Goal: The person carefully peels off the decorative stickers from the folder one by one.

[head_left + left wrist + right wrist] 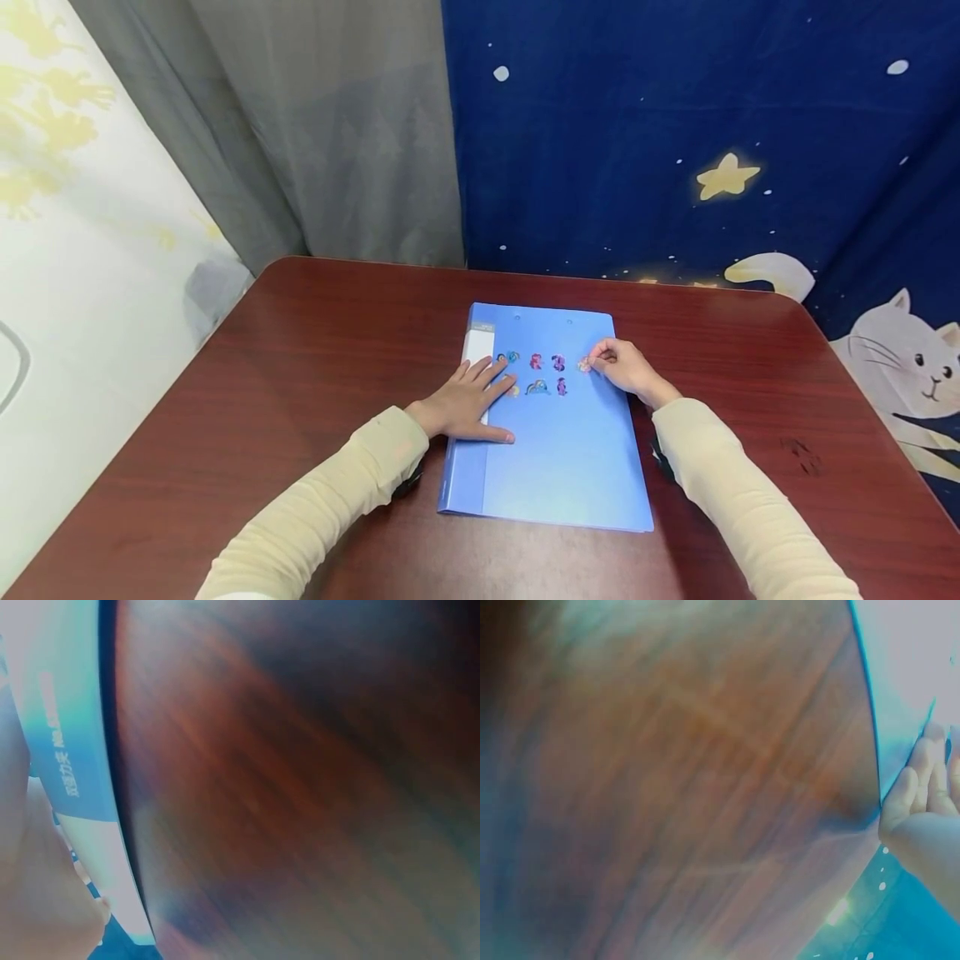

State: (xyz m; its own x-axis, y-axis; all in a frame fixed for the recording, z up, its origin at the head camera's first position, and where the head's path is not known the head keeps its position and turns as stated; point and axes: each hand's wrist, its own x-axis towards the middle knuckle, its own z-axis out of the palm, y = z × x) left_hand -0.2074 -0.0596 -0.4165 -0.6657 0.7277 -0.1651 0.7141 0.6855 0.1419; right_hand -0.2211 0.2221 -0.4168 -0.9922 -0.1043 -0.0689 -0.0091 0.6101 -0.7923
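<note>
A blue file folder point(562, 475) lies closed on the table, its spine with a white label point(479, 343) toward the left. Two rows of small colourful pony stickers point(537, 387) run across the upper half of its cover. My left hand point(468, 404) rests flat on the folder's left side, fingers spread, partly covering the leftmost stickers. At the right end of the upper row, my right hand point(624, 367) pinches a pale pink and yellow sticker point(583, 364) between thumb and forefinger, right at the cover. The left wrist view catches the folder's spine point(64, 750) with printed lettering.
The dark red wooden table point(337, 333) extends around the folder on all sides. Behind it hang a grey curtain point(360, 125) and a navy curtain point(600, 167) with stars and a cat. Dark marks point(801, 455) show on the tabletop at the right.
</note>
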